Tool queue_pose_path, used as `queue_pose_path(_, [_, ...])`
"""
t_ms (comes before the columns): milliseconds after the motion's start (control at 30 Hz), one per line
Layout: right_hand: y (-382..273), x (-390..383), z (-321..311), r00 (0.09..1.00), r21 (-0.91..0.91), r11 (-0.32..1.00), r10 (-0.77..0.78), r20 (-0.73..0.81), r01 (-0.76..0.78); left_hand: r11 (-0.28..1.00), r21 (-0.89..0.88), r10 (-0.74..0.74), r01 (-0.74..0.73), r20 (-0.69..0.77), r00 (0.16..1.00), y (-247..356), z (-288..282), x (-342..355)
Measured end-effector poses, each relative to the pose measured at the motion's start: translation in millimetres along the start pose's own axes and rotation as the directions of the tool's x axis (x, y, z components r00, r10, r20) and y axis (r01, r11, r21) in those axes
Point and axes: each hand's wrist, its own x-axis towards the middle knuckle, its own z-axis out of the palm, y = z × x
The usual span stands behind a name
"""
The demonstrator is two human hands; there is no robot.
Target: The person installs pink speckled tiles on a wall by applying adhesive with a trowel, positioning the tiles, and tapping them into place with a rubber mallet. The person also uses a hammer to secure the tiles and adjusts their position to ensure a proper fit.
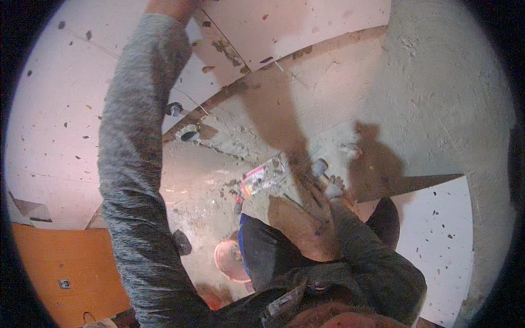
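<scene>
My left arm [136,120] in a grey sleeve stretches up along large pale speckled tiles [71,136]. Only the wrist and the edge of my left hand [174,6] show at the top rim; its fingers are cut off. Lower down on the right, my right hand [334,189] is closed round the handle of a mallet [320,167]. The mallet's dull grey head points away from me, over the rough grey surface.
Two round pipe openings [189,133] show near the tiles' lower edge. A crumpled printed bag [262,179] lies ahead of my legs, with a pinkish bucket [229,261] at left. Another speckled slab [437,240] is at right. An orange wall [65,259] stands far left.
</scene>
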Motion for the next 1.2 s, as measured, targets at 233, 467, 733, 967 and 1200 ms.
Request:
queue_pose_path(233, [-7, -24, 29, 0.995, 0.901, 0.433, 0.085, -0.046, 0.004, 1.000, -0.011, -0.011, 0.012, 0.078, 0.997, 3, -14, 8])
queue_pose_path(467, [-86, -43, -72, 0.905, 0.697, -0.599, 0.122, -0.408, 0.395, 0.996, -0.013, -0.086, 0.089, 0.122, 0.989, 12, -14, 12])
queue_pose_path(733, [-216, -133, -318, 0.296, 0.387, 0.271, 0.322, -0.899, 0.882, 0.987, 0.010, -0.163, 0.163, 0.137, 0.977, 30, -21, 17])
queue_pose_path(967, [-211, -34, -353, -0.103, 0.033, 0.708, 0.148, -0.984, 0.705, 0.991, 0.007, -0.137, 0.137, 0.106, 0.985, 32, -16, 21])
queue_pose_path(1200, [-226, -60, -355, -0.190, -0.190, -0.021, -0.241, -0.952, 0.981, 0.984, -0.064, -0.154, 0.164, 0.139, 0.978, 26, -22, 12])
